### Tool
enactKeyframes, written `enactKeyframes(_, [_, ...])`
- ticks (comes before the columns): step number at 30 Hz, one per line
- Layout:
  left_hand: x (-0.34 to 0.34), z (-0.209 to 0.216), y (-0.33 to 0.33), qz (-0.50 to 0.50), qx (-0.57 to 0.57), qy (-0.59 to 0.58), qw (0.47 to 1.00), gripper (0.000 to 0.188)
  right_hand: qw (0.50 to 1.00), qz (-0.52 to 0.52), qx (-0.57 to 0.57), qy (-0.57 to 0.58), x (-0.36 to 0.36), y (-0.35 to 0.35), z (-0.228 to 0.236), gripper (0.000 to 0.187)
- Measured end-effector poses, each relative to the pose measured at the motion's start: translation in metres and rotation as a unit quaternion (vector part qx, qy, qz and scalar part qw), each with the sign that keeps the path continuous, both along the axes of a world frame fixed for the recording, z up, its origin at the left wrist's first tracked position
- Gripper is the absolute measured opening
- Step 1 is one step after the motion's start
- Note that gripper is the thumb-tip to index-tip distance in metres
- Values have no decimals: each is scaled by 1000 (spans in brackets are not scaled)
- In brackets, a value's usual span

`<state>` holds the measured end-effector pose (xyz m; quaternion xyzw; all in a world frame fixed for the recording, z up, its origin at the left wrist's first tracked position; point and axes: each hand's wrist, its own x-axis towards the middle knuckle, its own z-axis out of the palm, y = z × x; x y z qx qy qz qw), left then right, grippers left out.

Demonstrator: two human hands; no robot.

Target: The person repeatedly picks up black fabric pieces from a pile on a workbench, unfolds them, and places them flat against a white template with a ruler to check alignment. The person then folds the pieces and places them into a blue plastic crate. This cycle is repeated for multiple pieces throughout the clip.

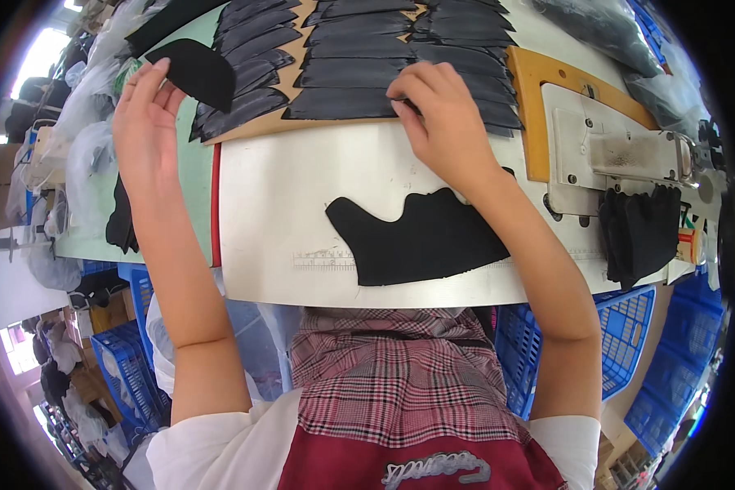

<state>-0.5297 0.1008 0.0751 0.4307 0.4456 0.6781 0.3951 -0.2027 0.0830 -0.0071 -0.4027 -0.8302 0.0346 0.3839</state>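
My left hand (145, 122) is raised at the far left, its thumb and fingers pinching a black half-round fabric piece (200, 75) by its left edge. Over the front row of a board, my right hand (443, 114) is closed in a pinch at the edge of a dark curved fabric piece (343, 104). Several such pieces lie overlapping in columns on the brown board (292, 77), smeared with something dark and shiny. A larger black fabric cutout (420, 241) with a wavy upper edge lies flat on the white table below, partly covered by my right forearm.
A sewing machine (629, 155) stands at the right beside a yellow wooden frame (533, 122). A stack of black fabric pieces (641, 233) hangs near the table's right edge. Blue plastic crates (629, 339) sit below. A green surface (90, 196) with clear bags adjoins at left.
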Motion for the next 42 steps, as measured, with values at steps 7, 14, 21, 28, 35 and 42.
enactKeyframes(7, [112, -5, -74, -178, -39, -104, 978, 42, 868, 145, -335, 336, -4, -52, 27, 72])
enactKeyframes(14, [159, -35, -130, -170, -161, -61, 970, 22, 683, 77, -545, 479, 56, -144, 29, 13])
enactKeyframes(21, [175, -67, -203, -170, -155, 142, 963, 8, 798, -47, -446, 402, 78, -157, 12, 21])
enactKeyframes(28, [169, -75, -175, -179, -185, 105, 961, 10, 821, -81, -419, 381, 75, -158, 5, 25])
enactKeyframes(35, [161, -59, -168, -178, -51, 262, 947, 7, 835, -61, -350, 419, 81, -160, 27, 15])
enactKeyframes(42, [165, -60, -204, -88, -56, 392, 914, 10, 883, -99, -355, 291, 87, -164, 32, 16])
